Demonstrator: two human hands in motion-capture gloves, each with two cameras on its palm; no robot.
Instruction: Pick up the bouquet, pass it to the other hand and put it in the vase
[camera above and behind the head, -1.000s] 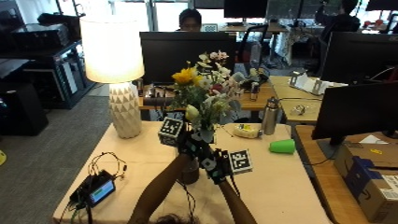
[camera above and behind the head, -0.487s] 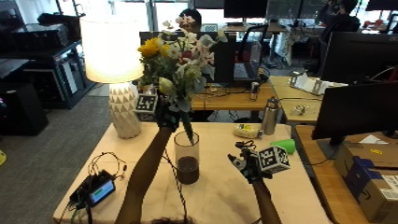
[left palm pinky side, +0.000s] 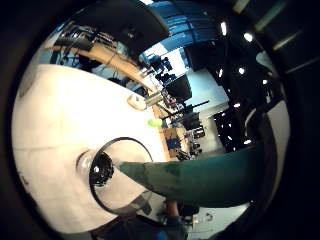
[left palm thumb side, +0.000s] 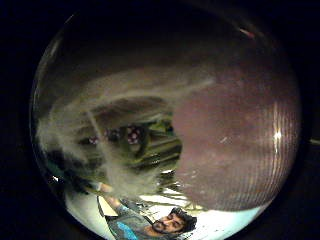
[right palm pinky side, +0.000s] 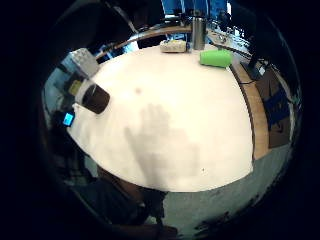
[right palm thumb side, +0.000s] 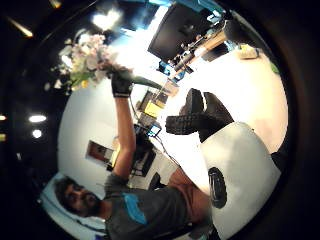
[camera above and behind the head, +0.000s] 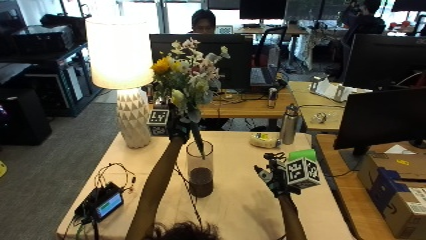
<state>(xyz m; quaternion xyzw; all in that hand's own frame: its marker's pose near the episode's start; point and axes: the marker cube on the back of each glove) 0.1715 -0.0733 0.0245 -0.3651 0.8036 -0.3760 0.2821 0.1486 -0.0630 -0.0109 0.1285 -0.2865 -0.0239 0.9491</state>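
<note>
My left hand (camera above and behind the head: 178, 127) grips the bouquet (camera above and behind the head: 183, 75) by its green-wrapped stems, with the yellow, white and pink flowers held high above the table. The stem tip (left palm pinky side: 120, 166) points down just inside the rim of the clear glass vase (camera above and behind the head: 200, 167), which has a dark bottom and stands upright mid-table. The left little finger side palm view looks down the stems (left palm pinky side: 200, 175) into the vase (left palm pinky side: 117, 175). My right hand (camera above and behind the head: 276, 180) hovers open over the table (camera above and behind the head: 233, 215) to the right of the vase and holds nothing. The right thumb side palm view shows the raised bouquet (right palm thumb side: 87, 57).
A lit white lamp (camera above and behind the head: 123, 65) stands at the table's back left. A small screen device (camera above and behind the head: 106, 205) with cables lies at the front left. A metal bottle (camera above and behind the head: 288, 124), a pale roll (camera above and behind the head: 265, 141) and a green cup (camera above and behind the head: 303, 154) sit at the back right. Cardboard boxes (camera above and behind the head: 396, 185) stand beside the table.
Both hands held the bouquet low by the vase a second ago. The right hand let go and moved right; the left lifted the bouquet, then lowered its stem tip into the vase mouth.
</note>
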